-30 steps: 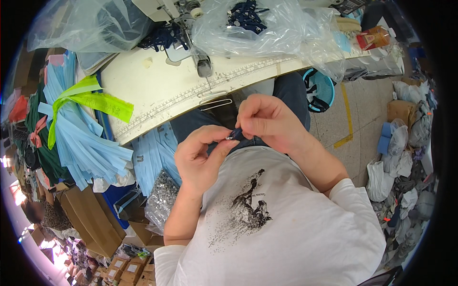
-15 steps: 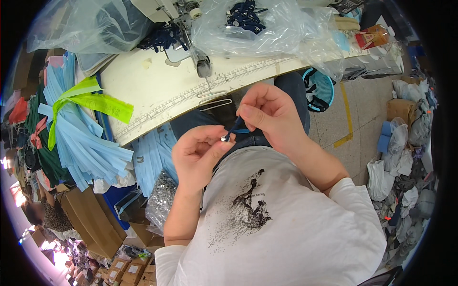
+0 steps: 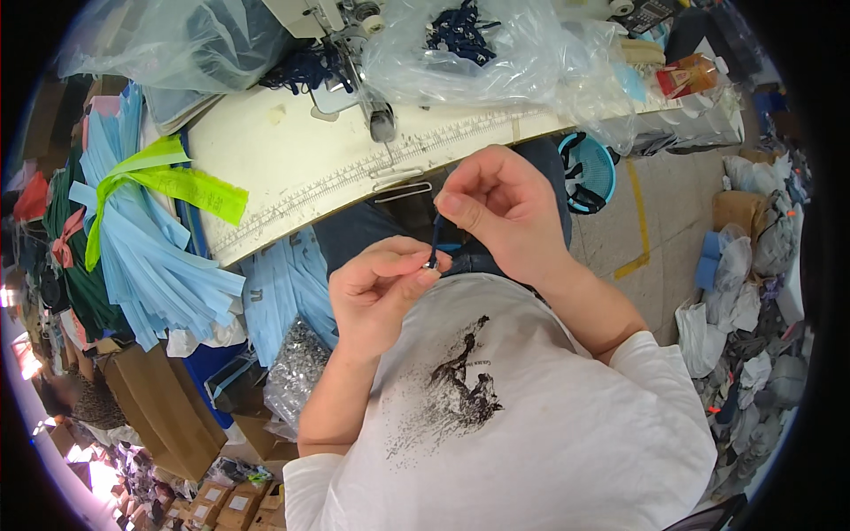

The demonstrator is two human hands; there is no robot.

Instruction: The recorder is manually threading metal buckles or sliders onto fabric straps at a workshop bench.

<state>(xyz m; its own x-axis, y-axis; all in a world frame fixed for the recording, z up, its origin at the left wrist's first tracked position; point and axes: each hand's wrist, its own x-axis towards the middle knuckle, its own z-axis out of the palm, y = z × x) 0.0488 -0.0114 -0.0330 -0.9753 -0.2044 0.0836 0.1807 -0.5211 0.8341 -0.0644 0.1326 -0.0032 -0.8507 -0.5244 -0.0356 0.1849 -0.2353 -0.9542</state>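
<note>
Over my lap, a short navy strap is stretched between my two hands. My left hand pinches its lower end, where a small shiny metal piece sits at the fingertips. At the upper end, thumb and forefinger of my right hand are closed on the strap. The exact shape of the metal piece is too small to make out. Past my hands stands a sewing machine on a white table with a ruler strip along its front edge.
Navy straps lie in a clear plastic bag on the table. Light blue fabric strips, tied with a lime green band, hang at the left. A bag of metal pieces is below them. A turquoise basket stands right.
My left hand has shifted slightly right, and the strap has gone from slanted to nearly upright. Both hands keep their hold on it. The view has shifted a little.
</note>
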